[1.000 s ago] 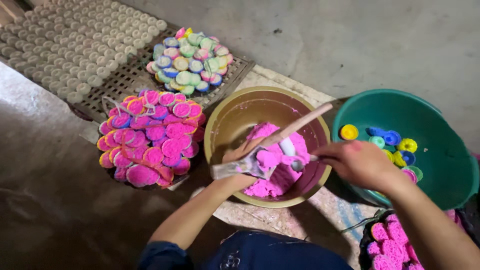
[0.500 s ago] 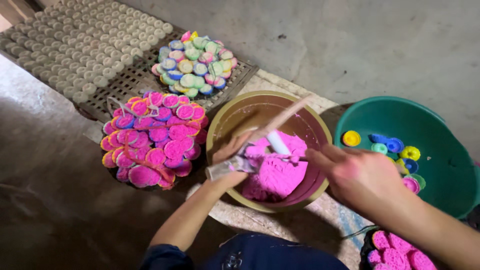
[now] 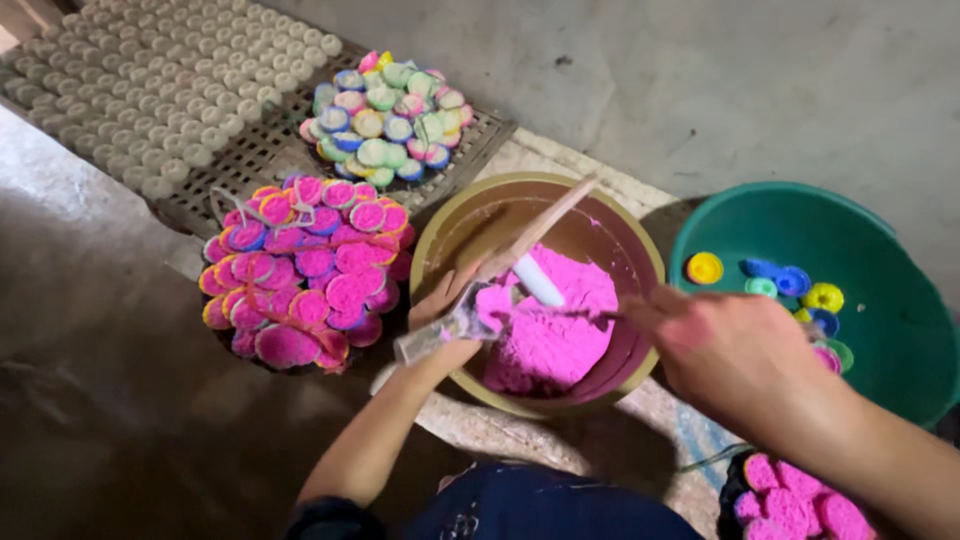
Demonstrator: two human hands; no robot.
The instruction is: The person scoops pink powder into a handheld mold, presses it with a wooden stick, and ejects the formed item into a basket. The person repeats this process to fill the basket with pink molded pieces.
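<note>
At the far left, a wire rack point(image 3: 250, 165) is lying on the floor and is carrying many small white pieces point(image 3: 150, 90) in rows, too many to count. On the same rack two heaps are sitting: one pile of pink-filled caps point(image 3: 305, 275) in front and one pile of pale mixed caps point(image 3: 385, 115) behind it.

Next, the left hand point(image 3: 450, 315) is gripping a flat pale tool point(image 3: 500, 268), with the fingers curled and pressed together around its lower part. The long axis of this tool is running from lower left to upper right, and its upper end is lying across the rim of the brown bowl point(image 3: 440, 235). Inside this one bowl the pink powder point(image 3: 555, 330) is lying just to the right of the left fingers, so the left hand is the nearer one. One short white cylinder point(image 3: 538, 280) is resting on the powder, just beside the tool.

The right hand point(image 3: 735, 345) is reaching in from the right over the bowl's edge. It seems to be pinching a thin blade toward the powder, but the hand is blurred and I cannot tell its fingers surely.

Further right, one green tub point(image 3: 880, 230) is holding about eight loose caps point(image 3: 705, 267), yellow, blue and green. At the bottom right, one more pink heap point(image 3: 795, 505) is showing partly.
</note>
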